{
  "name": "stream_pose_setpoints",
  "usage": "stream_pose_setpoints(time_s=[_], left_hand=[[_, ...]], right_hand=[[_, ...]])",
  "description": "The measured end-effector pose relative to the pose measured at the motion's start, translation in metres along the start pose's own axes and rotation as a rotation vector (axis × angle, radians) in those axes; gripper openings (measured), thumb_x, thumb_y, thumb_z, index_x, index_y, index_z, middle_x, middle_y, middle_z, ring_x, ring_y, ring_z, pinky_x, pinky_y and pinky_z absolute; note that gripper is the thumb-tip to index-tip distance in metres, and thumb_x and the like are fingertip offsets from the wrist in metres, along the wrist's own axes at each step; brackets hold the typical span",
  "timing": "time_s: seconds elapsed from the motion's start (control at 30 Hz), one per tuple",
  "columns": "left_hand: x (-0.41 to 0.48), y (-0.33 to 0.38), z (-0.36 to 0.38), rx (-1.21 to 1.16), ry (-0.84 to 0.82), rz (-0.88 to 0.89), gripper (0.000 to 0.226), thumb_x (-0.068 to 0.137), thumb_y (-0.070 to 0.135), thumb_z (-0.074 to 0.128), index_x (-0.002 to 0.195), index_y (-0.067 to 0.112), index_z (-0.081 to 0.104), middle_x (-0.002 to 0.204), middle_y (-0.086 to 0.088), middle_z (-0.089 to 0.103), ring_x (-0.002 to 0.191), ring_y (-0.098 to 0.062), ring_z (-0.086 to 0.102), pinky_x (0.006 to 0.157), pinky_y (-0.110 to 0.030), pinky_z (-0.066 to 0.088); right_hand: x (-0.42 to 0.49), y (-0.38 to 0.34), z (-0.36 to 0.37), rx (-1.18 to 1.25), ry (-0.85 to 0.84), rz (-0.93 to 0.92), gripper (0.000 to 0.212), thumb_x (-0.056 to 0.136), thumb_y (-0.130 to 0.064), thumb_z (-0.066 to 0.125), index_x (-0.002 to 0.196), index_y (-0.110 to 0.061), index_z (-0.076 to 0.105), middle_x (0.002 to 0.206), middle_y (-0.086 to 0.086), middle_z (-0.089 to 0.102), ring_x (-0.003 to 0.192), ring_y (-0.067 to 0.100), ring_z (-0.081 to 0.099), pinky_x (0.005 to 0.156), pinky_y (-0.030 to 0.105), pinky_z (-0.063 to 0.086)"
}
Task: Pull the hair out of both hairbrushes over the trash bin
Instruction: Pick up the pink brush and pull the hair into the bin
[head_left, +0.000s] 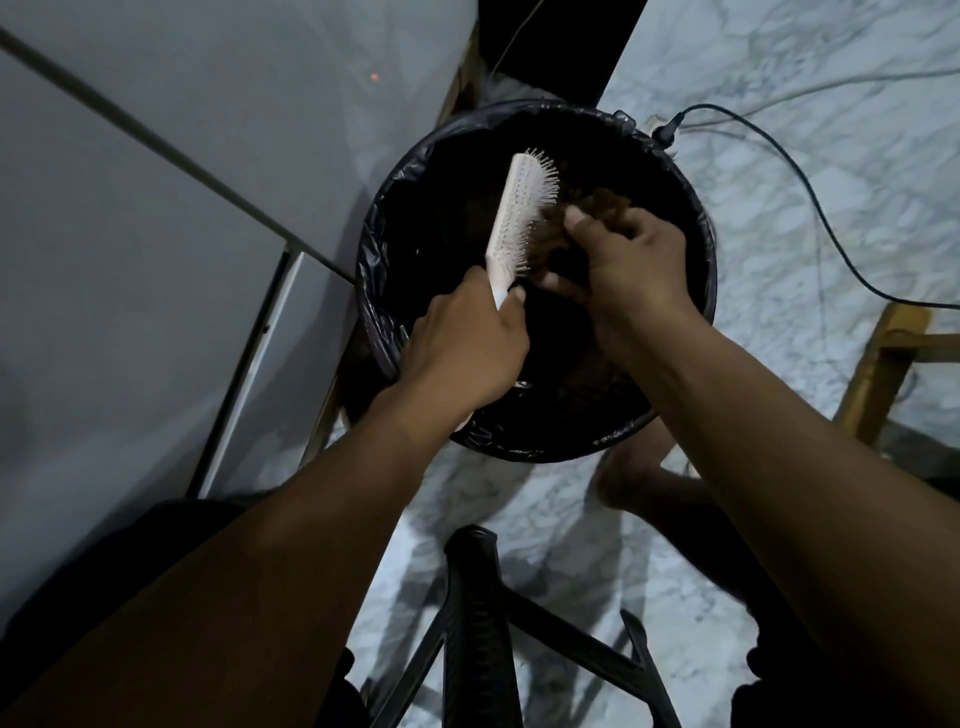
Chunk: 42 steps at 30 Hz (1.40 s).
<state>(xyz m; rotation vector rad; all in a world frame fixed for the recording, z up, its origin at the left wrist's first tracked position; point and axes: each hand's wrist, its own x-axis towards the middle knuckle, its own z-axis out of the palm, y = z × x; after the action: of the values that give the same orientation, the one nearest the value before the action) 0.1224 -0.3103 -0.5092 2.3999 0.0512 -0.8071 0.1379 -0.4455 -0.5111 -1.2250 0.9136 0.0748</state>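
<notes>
Fingertips of the right hand pinched shut on a tangled clump of brown hair, thumb low and forefinger high, the clump pressed against the bristles at the near half of the brush head. Fingers of the left hand curled tight around the handle of a white plastic paddle hairbrush with pale pin bristles, thumb tip laid against the handle's right side, the handle itself mostly buried in the fist. Brush held tilted, head up and away, bristles turned rightward toward the other hand; far bristles bare, near ones matted with hair. Both hands hovering over the mouth of a round trash bin lined with a crinkled black plastic bag, brush and hair directly above the dark interior; contents too dark to tell. Bare forearms reaching in from the lower corners. Bin standing on a white marble-patterned floor, just beside a grey cabinet panel at left. Black cable looping across the floor to the right of the bin, a wooden furniture leg farther right. Black plastic chair base at bottom centre, below the bin.
</notes>
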Motion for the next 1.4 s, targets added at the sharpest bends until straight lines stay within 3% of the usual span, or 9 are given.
stream_pose_setpoints(time_s=[0.13, 0.23, 0.47, 0.63, 0.77, 0.9, 1.03, 1.23, 1.4], left_hand=[[0.005, -0.003, -0.001, -0.044, 0.009, -0.069, 0.041, 0.102, 0.048, 0.043, 0.123, 0.017, 0.057, 0.115, -0.011, 0.065, 0.104, -0.037, 0.062, 0.08, -0.039, 0.045], [0.006, -0.002, -0.002, -0.038, 0.006, -0.087, 0.04, 0.101, 0.042, 0.045, 0.127, 0.015, 0.056, 0.119, -0.012, 0.065, 0.107, -0.038, 0.062, 0.081, -0.038, 0.047], [0.003, -0.002, -0.003, 0.055, -0.027, -0.032, 0.025, 0.097, 0.029, 0.054, 0.118, 0.015, 0.052, 0.114, -0.013, 0.064, 0.1, -0.039, 0.064, 0.081, -0.042, 0.052], [0.003, -0.002, -0.004, 0.098, -0.01, -0.008, 0.017, 0.099, 0.027, 0.053, 0.11, 0.017, 0.045, 0.106, -0.009, 0.059, 0.098, -0.038, 0.063, 0.077, -0.042, 0.049], [0.003, -0.003, -0.005, 0.124, -0.012, -0.039, 0.023, 0.098, 0.026, 0.053, 0.117, 0.015, 0.048, 0.109, -0.01, 0.061, 0.1, -0.038, 0.064, 0.08, -0.043, 0.051], [0.006, -0.008, -0.008, 0.066, -0.024, -0.145, 0.028, 0.095, 0.025, 0.053, 0.121, 0.012, 0.053, 0.117, -0.014, 0.064, 0.103, -0.038, 0.064, 0.089, -0.047, 0.054], [0.009, -0.006, -0.01, 0.056, 0.003, -0.131, 0.028, 0.096, 0.029, 0.053, 0.119, 0.014, 0.054, 0.112, -0.012, 0.065, 0.098, -0.037, 0.065, 0.087, -0.048, 0.055], [0.009, -0.008, -0.008, 0.053, -0.001, -0.099, 0.026, 0.095, 0.031, 0.053, 0.116, 0.016, 0.055, 0.109, -0.01, 0.064, 0.097, -0.036, 0.065, 0.085, -0.047, 0.055], [0.008, -0.006, -0.003, -0.005, -0.092, 0.051, 0.027, 0.093, 0.034, 0.054, 0.116, 0.02, 0.058, 0.105, -0.006, 0.067, 0.09, -0.029, 0.066, 0.079, -0.043, 0.056]], right_hand=[[-0.003, -0.003, 0.006, 0.035, -0.108, 0.059, 0.027, 0.094, 0.008, 0.049, 0.112, -0.012, 0.051, 0.098, 0.007, 0.062, 0.084, 0.021, 0.067, 0.074, 0.048, 0.063], [-0.008, -0.003, 0.004, -0.145, -0.288, -0.045, 0.05, 0.089, 0.01, 0.058, 0.128, -0.019, 0.052, 0.118, 0.006, 0.063, 0.093, 0.018, 0.067, 0.082, 0.044, 0.062], [0.0, 0.001, -0.006, -0.291, -0.197, -0.157, 0.012, 0.081, 0.01, 0.073, 0.089, 0.001, 0.073, 0.083, 0.009, 0.074, 0.071, 0.016, 0.073, 0.068, 0.035, 0.064], [0.002, -0.005, -0.005, -0.22, -0.131, -0.07, 0.009, 0.086, 0.014, 0.063, 0.09, 0.008, 0.069, 0.079, 0.012, 0.072, 0.062, 0.019, 0.072, 0.057, 0.029, 0.061], [0.001, -0.008, -0.003, -0.12, -0.061, 0.039, 0.016, 0.088, 0.014, 0.056, 0.083, -0.001, 0.062, 0.076, 0.015, 0.069, 0.064, 0.026, 0.07, 0.061, 0.035, 0.064], [0.01, -0.018, -0.013, -0.089, 0.052, 0.008, 0.016, 0.086, 0.009, 0.06, 0.081, -0.006, 0.056, 0.075, 0.014, 0.064, 0.063, 0.026, 0.067, 0.058, 0.032, 0.061], [0.014, -0.015, -0.019, -0.312, -0.038, 0.091, 0.017, 0.079, 0.004, 0.067, 0.084, -0.012, 0.066, 0.084, 0.01, 0.066, 0.082, 0.028, 0.067, 0.065, 0.037, 0.06], [0.006, -0.012, -0.012, -0.425, -0.033, 0.085, 0.007, 0.086, -0.015, 0.071, 0.093, -0.014, 0.071, 0.079, 0.005, 0.067, 0.07, 0.018, 0.063, 0.062, 0.025, 0.055], [0.011, -0.004, -0.007, -0.294, -0.107, 0.132, 0.031, 0.089, -0.038, 0.07, 0.109, -0.014, 0.07, 0.1, -0.001, 0.073, 0.088, 0.012, 0.069, 0.072, 0.028, 0.051]])
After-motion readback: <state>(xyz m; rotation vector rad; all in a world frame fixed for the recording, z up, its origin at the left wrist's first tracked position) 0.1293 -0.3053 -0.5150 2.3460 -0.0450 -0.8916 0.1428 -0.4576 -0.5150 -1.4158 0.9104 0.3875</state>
